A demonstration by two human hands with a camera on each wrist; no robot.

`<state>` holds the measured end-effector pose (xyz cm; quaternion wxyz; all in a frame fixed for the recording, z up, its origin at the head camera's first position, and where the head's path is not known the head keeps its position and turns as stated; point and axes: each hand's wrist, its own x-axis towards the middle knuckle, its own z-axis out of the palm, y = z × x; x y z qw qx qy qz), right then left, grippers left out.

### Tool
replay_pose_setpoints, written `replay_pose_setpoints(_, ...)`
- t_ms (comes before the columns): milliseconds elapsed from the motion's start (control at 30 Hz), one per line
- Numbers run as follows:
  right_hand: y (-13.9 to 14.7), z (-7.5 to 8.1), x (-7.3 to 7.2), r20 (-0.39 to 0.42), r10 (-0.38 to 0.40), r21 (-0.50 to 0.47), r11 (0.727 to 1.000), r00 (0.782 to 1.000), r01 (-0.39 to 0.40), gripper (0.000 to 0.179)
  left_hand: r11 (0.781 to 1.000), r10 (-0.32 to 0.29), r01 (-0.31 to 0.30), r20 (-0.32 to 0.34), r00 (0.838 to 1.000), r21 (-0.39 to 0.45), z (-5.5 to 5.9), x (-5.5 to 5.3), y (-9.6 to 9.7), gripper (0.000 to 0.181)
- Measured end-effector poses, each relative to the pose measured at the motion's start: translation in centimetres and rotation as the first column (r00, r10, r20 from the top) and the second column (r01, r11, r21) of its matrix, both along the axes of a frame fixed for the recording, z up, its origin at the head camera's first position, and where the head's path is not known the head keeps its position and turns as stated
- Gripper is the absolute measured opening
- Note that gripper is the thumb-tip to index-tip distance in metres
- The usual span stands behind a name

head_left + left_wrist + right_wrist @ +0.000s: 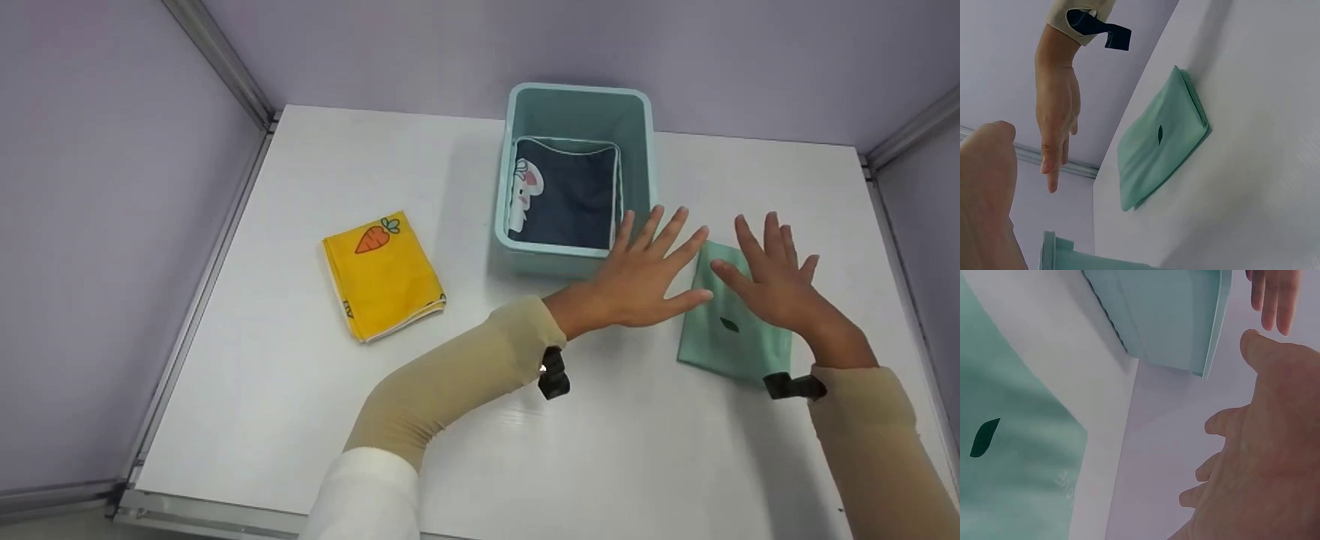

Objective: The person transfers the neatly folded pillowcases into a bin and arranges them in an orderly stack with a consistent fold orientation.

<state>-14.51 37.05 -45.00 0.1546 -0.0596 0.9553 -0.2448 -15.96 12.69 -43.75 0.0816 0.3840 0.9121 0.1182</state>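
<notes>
My left hand, fingers spread, hovers by the front right corner of a light teal bin. Above a folded green cloth is my right hand, its fingers also spread. In the left wrist view a gap shows between the right hand and the green cloth, which bears a dark leaf mark. Neither hand holds anything. Inside the bin lies a folded navy cloth with pale edging and a white rabbit print. A folded yellow cloth with a carrot print rests on the left.
The white table meets pale purple panels at the back and sides. The bin stands near the back edge. A metal rail runs along the table's front left edge. Black wrist mounts hang below both sleeves.
</notes>
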Motion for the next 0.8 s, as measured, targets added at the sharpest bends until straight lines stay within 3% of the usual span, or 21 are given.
replay_pose_setpoints(167,0.4,-0.6,0.4,0.001,-0.007,0.029,1.0,1.0,0.007,0.087,0.999,-0.024,0.023,-0.009,1.0,-0.029,-0.5,0.7,1.1,0.078)
replay_pose_setpoints(467,1.6,-1.9,1.2,0.006,-0.021,0.036,0.999,1.0,0.021,0.086,0.99,-0.056,0.045,-0.087,0.995,-0.132,-1.8,1.9,3.3,0.078)
replay_pose_setpoints(667,2.8,-2.9,2.0,0.033,-0.043,0.016,0.999,0.999,0.043,0.085,0.976,-0.149,0.116,-0.176,0.973,-0.183,-2.7,3.0,4.1,0.079)
replay_pose_setpoints(800,3.2,-3.8,2.3,0.048,-0.058,0.0,0.998,0.997,0.058,0.085,0.976,-0.149,0.126,-0.128,0.98,-0.178,-3.3,3.5,4.4,0.077)
